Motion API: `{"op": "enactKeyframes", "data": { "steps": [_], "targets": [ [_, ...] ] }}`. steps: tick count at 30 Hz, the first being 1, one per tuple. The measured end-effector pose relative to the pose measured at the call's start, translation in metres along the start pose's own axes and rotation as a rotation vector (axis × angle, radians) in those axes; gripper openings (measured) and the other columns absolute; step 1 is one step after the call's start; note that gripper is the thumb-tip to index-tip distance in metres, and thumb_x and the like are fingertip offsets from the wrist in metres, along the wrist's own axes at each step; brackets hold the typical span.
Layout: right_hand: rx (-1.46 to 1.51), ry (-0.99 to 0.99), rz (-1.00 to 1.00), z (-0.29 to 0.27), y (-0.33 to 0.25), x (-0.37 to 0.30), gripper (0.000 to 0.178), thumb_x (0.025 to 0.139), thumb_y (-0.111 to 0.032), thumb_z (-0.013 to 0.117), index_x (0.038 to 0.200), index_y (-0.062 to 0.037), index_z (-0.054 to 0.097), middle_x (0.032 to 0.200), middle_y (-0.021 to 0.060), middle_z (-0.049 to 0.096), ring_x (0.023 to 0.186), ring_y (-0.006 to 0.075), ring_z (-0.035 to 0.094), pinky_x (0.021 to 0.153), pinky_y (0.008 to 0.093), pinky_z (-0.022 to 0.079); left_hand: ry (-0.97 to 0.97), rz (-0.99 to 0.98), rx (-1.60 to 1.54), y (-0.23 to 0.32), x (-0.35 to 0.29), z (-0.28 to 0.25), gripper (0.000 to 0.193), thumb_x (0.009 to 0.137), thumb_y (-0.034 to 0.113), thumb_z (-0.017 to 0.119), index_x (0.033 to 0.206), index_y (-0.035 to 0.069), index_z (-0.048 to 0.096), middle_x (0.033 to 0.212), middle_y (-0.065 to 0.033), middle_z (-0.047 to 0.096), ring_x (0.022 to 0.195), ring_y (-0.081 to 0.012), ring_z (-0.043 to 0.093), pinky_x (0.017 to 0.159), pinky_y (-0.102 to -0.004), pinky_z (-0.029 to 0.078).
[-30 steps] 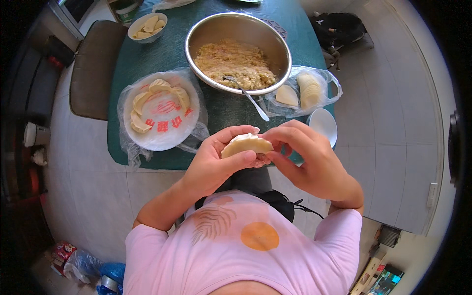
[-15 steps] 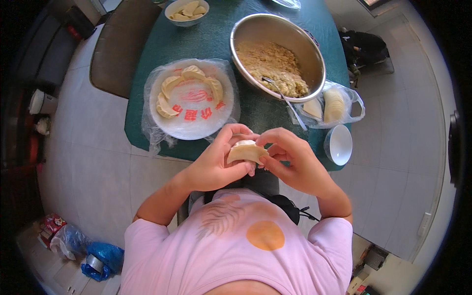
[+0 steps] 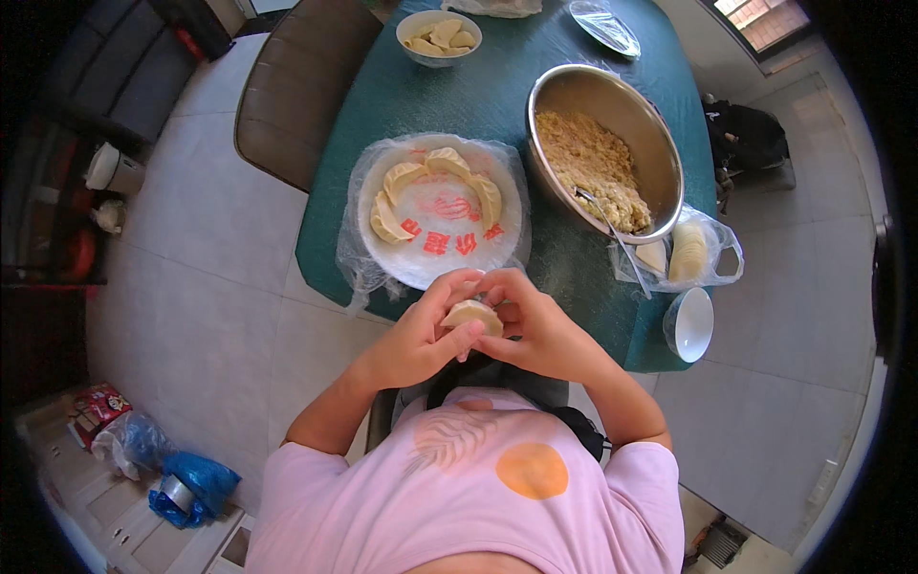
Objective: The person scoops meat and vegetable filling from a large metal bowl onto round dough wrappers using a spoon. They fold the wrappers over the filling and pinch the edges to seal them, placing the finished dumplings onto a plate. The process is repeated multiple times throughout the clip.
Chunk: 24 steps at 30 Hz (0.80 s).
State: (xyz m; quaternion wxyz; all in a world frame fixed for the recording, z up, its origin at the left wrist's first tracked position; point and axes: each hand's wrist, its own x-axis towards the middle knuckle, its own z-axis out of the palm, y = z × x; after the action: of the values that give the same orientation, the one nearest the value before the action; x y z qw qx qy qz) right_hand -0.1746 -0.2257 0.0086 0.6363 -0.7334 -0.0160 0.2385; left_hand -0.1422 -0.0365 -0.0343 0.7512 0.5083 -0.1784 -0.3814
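Observation:
Between both hands, just off the near table edge, is a pale folded dumpling (image 3: 474, 314). My left hand (image 3: 427, 327) cups it, the thumb lying across its near side. My right hand (image 3: 537, 325) closes on its right end, with thumb and fingers at the edge. Beyond them stands a plate (image 3: 497, 251) covered with a thin plastic bag, and several shaped dumplings (image 3: 447, 161) curve along its far rim. To the right, a big steel bowl (image 3: 669, 153) holds minced filling (image 3: 593, 158), with a spoon (image 3: 617, 234) leaning in it.
Right of the steel bowl lie round wrappers (image 3: 688, 253) on a plastic bag. An upturned-sideways white bowl (image 3: 690, 325) sits near the right table edge. At the far left of the green table (image 3: 382, 110) is a bowl (image 3: 438, 55) of dumplings. A brown chair (image 3: 301, 91) stands left.
My view has shifted, so the table things appear farther right and lower. My hands have drawn closer together around the dumpling, whose ends now look more covered by fingers.

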Motion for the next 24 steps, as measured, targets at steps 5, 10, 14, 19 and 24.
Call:
{"op": "enactKeyframes", "data": {
  "steps": [5, 10, 14, 19, 24],
  "targets": [
    [-0.221, -0.034, -0.178, 0.01, -0.001, 0.032, 0.036, 0.081, -0.003, 0.065, 0.112, -0.0032, 0.045, 0.095, 0.0091, 0.058, 0.086, 0.0134, 0.061, 0.068, 0.0275, 0.052, 0.192, 0.114, 0.038, 0.009, -0.011, -0.009, 0.061, 0.091, 0.012, 0.056, 0.14, 0.003, 0.021, 0.126, -0.0128, 0.048, 0.079, -0.0066, 0.053, 0.067, -0.0208, 0.046],
    [-0.134, 0.117, -0.116, -0.005, 0.013, 0.068, 0.034, 0.081, -0.006, 0.066, 0.109, -0.0024, 0.049, 0.09, 0.0065, 0.059, 0.077, 0.0122, 0.06, 0.067, 0.026, 0.05, 0.522, 0.313, 0.101, 0.008, -0.028, -0.037, 0.051, 0.09, 0.007, 0.056, 0.134, 0.002, 0.031, 0.128, -0.0155, 0.048, 0.075, -0.0065, 0.053, 0.067, -0.021, 0.046],
    [-0.398, 0.097, 0.009, -0.016, 0.007, 0.089, 0.037, 0.081, -0.013, 0.067, 0.111, -0.0014, 0.05, 0.095, 0.0109, 0.061, 0.08, 0.0156, 0.06, 0.07, 0.028, 0.049, 0.605, 0.301, 0.206, 0.017, -0.035, -0.056, 0.034, 0.09, 0.006, 0.053, 0.123, 0.003, 0.045, 0.123, -0.0153, 0.054, 0.068, -0.0078, 0.051, 0.063, -0.0215, 0.044],
    [0.384, 0.04, 0.432, -0.015, 0.007, 0.107, 0.035, 0.084, -0.013, 0.065, 0.112, 0.0033, 0.052, 0.103, 0.0139, 0.061, 0.094, 0.0241, 0.064, 0.077, 0.0358, 0.057, 0.589, 0.289, 0.295, 0.028, -0.034, -0.058, 0.028, 0.085, 0.003, 0.059, 0.113, 0.003, 0.054, 0.118, -0.012, 0.058, 0.072, -0.0072, 0.053, 0.066, -0.0217, 0.044],
    [0.483, 0.109, 0.552, -0.015, 0.007, 0.11, 0.034, 0.085, -0.012, 0.062, 0.113, 0.0032, 0.051, 0.104, 0.0153, 0.061, 0.093, 0.0254, 0.064, 0.076, 0.0348, 0.057, 0.387, 0.383, 1.137, 0.053, -0.008, -0.054, 0.036, 0.074, 0.005, 0.068, 0.108, 0.002, 0.058, 0.107, -0.0114, 0.061, 0.086, -0.0206, 0.057, 0.077, -0.0333, 0.044]
  ]
}}
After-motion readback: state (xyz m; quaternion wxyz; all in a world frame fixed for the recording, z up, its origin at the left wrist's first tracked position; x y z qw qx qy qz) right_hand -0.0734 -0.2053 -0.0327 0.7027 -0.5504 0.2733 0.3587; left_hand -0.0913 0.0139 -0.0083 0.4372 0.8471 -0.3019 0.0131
